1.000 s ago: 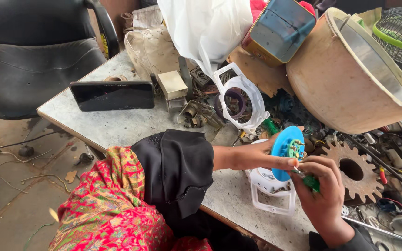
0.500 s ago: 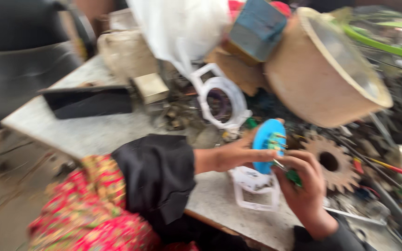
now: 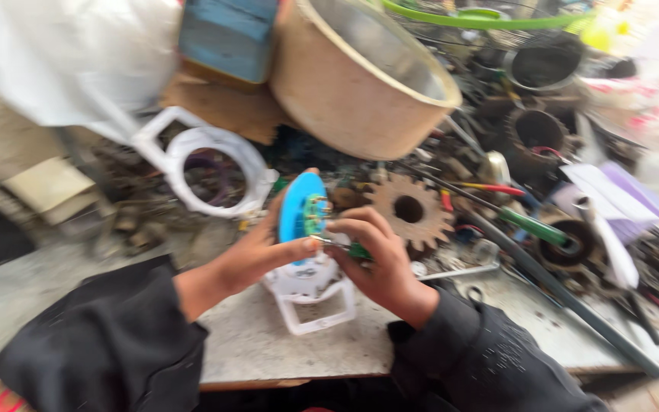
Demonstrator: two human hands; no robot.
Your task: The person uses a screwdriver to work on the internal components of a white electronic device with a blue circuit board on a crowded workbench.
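Where the head view is centred, a blue disc (image 3: 297,212) is held on edge by the left hand (image 3: 257,255), whose fingers are curled closed around its rim. At the disc's face a small green-and-metal cluster of terminals (image 3: 316,216) is seen, though motion blur hides its detail. The right hand (image 3: 379,259) is closed on a thin green-handled tool (image 3: 348,248), whose tip is brought against that cluster. Just below the disc, a white plastic frame (image 3: 310,294) is seen lying on the grey bench top (image 3: 268,343), partly under both hands. Right of centre a rusty toothed gear (image 3: 409,210) is shown flat among loose parts. At upper centre a large tan tub (image 3: 356,76) is tipped on its side; left of centre a white ring-shaped housing (image 3: 207,172) is seen. The work is judged mid-course: the disc is off the frame, and the tool is engaged at its terminals.
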